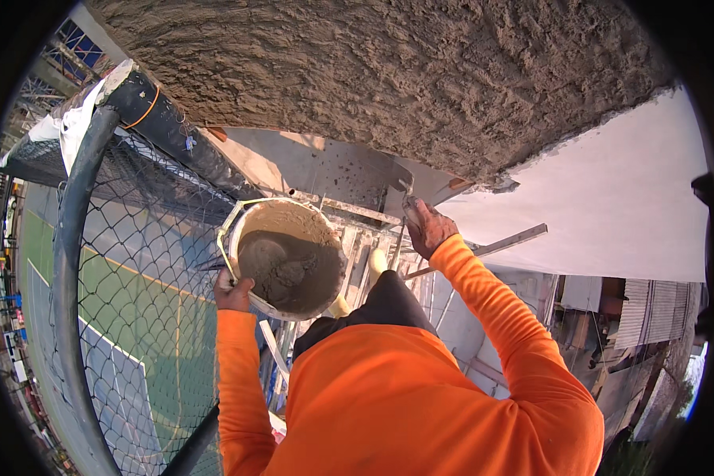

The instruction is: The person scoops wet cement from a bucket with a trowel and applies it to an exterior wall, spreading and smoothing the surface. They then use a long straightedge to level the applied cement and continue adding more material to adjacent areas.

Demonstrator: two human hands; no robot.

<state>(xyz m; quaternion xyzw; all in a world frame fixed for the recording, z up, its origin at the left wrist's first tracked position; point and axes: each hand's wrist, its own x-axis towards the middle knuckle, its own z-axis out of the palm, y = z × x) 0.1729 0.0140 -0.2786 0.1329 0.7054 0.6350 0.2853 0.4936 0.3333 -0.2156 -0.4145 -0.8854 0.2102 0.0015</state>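
Observation:
My left hand [234, 292] is closed on the near-left rim of a pale bucket [289, 216], beside its yellowish strap-like handle [224, 234]. Grey wet mortar [285, 270] lies in the bottom of the bucket, and smears coat its inner wall. To the right, my right hand [428, 228] grips a trowel [400, 176], whose grey blade points away from me toward the wall. The grip is mostly hidden by my fingers. Above both hands spreads a wall face [389, 71] covered in rough, ridged brown-grey mortar. The trowel's blade appears just below its lower edge.
Wooden planks [365, 250] form a narrow platform under my yellow boots [378, 262]. A chain-link fence [147, 270] with dark pipes [73, 238] rises at left, above a green sports court far below. At right stands a smooth pale wall [611, 190]; a wooden bar [508, 241] juts before it.

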